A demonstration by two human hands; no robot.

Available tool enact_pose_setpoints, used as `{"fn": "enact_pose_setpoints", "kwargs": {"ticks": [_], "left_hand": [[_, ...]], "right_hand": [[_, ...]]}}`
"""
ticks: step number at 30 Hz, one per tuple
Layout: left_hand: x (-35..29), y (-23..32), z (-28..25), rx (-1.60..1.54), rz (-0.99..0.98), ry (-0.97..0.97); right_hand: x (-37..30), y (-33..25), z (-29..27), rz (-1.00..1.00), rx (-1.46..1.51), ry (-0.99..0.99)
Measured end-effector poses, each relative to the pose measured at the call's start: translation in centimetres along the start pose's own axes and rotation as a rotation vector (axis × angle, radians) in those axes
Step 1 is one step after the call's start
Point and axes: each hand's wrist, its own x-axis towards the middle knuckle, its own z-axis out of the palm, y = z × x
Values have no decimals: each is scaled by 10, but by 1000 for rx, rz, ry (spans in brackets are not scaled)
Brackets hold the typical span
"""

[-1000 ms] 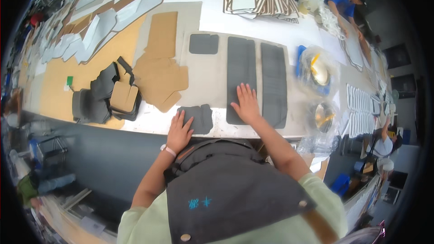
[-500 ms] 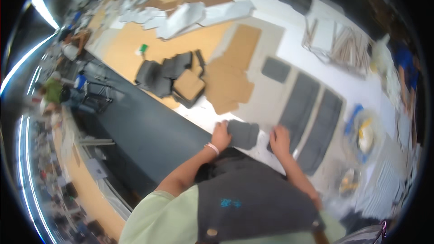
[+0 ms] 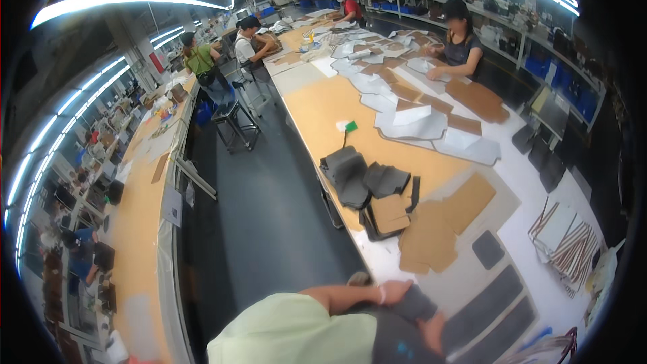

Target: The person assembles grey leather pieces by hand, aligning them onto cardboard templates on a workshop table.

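A small dark grey panel (image 3: 416,305) of flat sheet material lies low in the view, over the near edge of the table. My left hand (image 3: 396,292), with a pale band at its wrist, grips the panel's upper left side. At its lower right my right hand (image 3: 433,330) holds the edge, thumb on the panel's face. Right of the hands rest two long dark grey strips (image 3: 484,307) and a small dark grey rounded piece (image 3: 488,249). Flat brown pieces (image 3: 431,234) lie beyond. Nearby is a pile of dark grey folded pieces (image 3: 347,175).
White and brown cut pieces (image 3: 411,121) spread along the table. At right is a stack of brown-edged strips (image 3: 565,243). A person (image 3: 458,47) works across the table; others sit or stand farther off. A stool (image 3: 234,125) stands in the aisle left of the table.
My view has swung up and to the left, showing more of the room. My right hand, apart from the small grey panel before, is now on its edge. My left hand still holds it.
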Motion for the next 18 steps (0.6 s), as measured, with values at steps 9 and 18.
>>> {"fn": "enact_pose_setpoints", "kwargs": {"ticks": [9,18], "left_hand": [[23,-36,-46,-27,219,-255],[52,-39,-87,-206,293,-322]], "right_hand": [[3,-25,-3,190,-36,-99],[-4,-52,-19,177,142,146]]}}
